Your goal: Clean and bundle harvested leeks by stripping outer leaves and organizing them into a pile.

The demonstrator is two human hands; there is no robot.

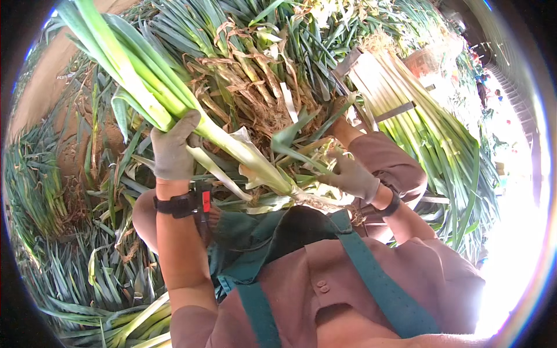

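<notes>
My left hand (176,148), in a grey glove with a dark strap at the wrist, is closed round a large green onion (232,148) where its leaves meet the stalk. The onion lies slantwise across my front, its leaves up at the far left and its root end (328,200) low near my right forearm. Beside the root end is my right hand (353,177), gloved too, its fingers bent in on a loose green leaf (299,152). The fingertips are partly hidden. A pale strip of outer leaf (217,171) hangs from the stalk.
Unpeeled green onions with dry brown leaves (249,81) lie heaped in front. At the right, cleaned white stalks (394,87) rest in a metal rack (396,111). More onions (35,185) stand at the left. A green apron (249,232) covers my lap.
</notes>
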